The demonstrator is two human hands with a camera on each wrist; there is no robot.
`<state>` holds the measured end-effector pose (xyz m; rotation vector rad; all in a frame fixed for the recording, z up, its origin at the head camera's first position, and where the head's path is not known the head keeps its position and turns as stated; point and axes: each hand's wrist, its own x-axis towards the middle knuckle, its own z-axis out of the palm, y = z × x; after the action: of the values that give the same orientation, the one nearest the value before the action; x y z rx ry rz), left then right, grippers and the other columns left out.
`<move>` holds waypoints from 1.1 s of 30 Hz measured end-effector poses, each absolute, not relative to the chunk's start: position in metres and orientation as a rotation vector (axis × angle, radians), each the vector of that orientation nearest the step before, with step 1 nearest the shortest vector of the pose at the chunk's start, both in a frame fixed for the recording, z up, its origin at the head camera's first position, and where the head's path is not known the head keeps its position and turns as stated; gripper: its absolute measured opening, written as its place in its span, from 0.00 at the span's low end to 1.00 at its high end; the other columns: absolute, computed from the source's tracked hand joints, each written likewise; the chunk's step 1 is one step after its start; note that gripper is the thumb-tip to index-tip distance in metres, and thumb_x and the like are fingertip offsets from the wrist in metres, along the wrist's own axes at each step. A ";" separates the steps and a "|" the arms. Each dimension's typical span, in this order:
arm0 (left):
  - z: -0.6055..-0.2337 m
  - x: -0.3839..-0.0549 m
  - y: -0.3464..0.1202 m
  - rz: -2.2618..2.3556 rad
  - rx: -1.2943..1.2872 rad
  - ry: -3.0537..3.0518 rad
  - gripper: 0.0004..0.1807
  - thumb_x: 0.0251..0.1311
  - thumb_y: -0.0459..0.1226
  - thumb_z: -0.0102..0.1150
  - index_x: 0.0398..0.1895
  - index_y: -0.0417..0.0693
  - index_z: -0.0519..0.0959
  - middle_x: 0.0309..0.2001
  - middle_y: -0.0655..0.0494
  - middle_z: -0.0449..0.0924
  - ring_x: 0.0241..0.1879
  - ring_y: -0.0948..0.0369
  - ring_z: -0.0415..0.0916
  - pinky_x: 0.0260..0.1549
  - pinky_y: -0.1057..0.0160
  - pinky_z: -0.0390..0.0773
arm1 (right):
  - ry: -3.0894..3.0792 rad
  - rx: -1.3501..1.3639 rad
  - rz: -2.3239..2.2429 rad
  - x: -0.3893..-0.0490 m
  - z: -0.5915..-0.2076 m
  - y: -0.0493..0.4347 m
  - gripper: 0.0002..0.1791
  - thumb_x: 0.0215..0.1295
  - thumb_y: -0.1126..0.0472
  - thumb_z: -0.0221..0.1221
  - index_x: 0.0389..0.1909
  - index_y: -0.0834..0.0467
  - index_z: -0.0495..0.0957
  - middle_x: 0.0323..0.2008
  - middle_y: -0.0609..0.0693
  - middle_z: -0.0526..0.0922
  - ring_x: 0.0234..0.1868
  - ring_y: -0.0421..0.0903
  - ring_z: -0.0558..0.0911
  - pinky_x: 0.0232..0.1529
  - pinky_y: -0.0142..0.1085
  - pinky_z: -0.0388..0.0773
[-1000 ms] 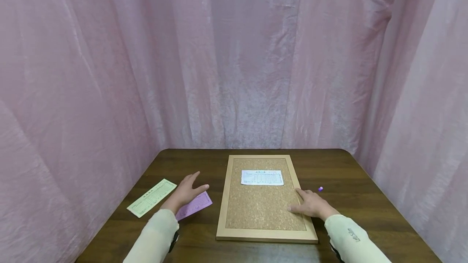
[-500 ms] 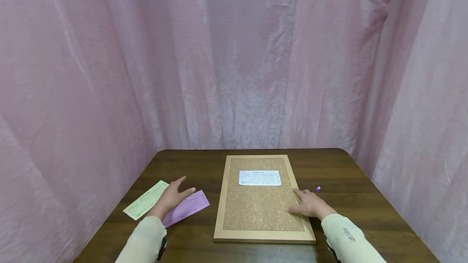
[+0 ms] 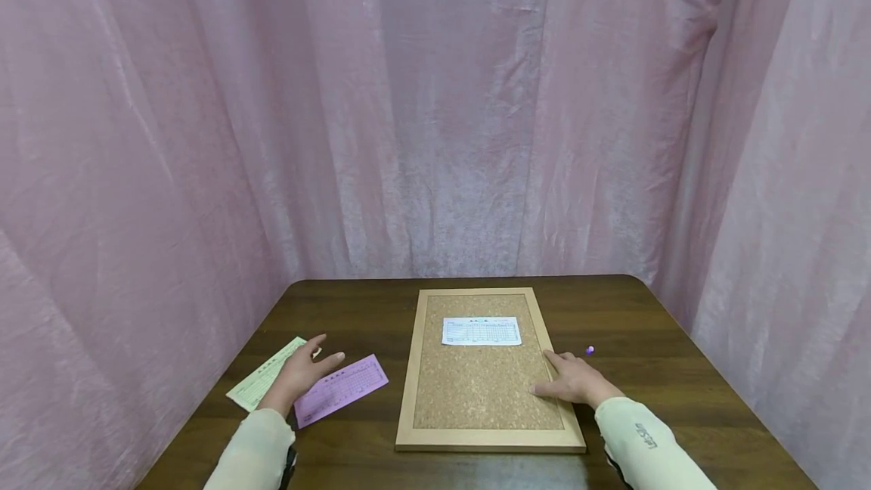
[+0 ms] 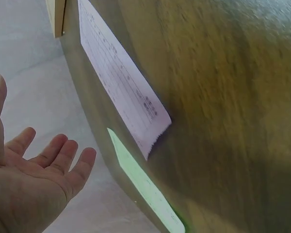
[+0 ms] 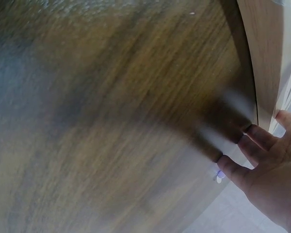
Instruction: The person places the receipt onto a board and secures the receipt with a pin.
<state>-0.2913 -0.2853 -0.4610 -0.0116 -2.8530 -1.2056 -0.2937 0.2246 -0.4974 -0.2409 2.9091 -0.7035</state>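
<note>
My left hand [image 3: 297, 375] hovers over the gap between a pale green printed slip [image 3: 267, 375] and a purple printed slip [image 3: 348, 388], fingers spread and holding nothing. Both slips lie on the table; the hand hides part of the green one in the head view. The left wrist view shows the palm and loosely extended fingers [image 4: 58, 150] apart from the paper. My right hand [image 3: 574, 380] rests on the right edge of a wood-framed corkboard [image 3: 486, 395], thumb over the cork, other fingers reaching down outside the frame. A white printed slip [image 3: 481, 331] lies on the upper cork.
A small purple pushpin [image 3: 590, 350] lies on the brown wooden table [image 3: 653, 369], right of the corkboard. Pink curtains [image 3: 463, 112] hang behind the table and along both sides.
My left hand has moved left, from over the purple slip toward the green one, uncovering more of the purple. My right hand stays at the corkboard's edge. The head view has shifted slightly.
</note>
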 end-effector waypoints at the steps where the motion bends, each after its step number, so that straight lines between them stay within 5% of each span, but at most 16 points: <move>1: -0.462 -0.291 -0.287 -1.193 -0.001 -2.856 0.44 0.67 0.53 0.59 0.74 0.32 0.57 0.69 0.27 0.59 0.68 0.33 0.57 0.62 0.36 0.62 | 2.909 -0.242 -0.702 -0.294 -0.497 0.225 0.53 0.55 0.36 0.67 0.73 0.64 0.61 0.64 0.72 0.66 0.64 0.71 0.67 0.57 0.66 0.66; 33: -0.486 -0.283 -0.328 -1.170 0.203 -2.839 0.37 0.65 0.47 0.62 0.66 0.27 0.66 0.58 0.21 0.68 0.59 0.30 0.66 0.57 0.37 0.68 | 2.907 -0.216 -0.704 -0.292 -0.497 0.224 0.51 0.56 0.37 0.67 0.73 0.63 0.62 0.65 0.71 0.66 0.64 0.71 0.67 0.57 0.66 0.66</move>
<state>-0.2834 -0.3276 -0.4859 0.2033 -2.8393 -1.1704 -0.2919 0.2237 -0.4975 -0.2160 2.9065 -0.7044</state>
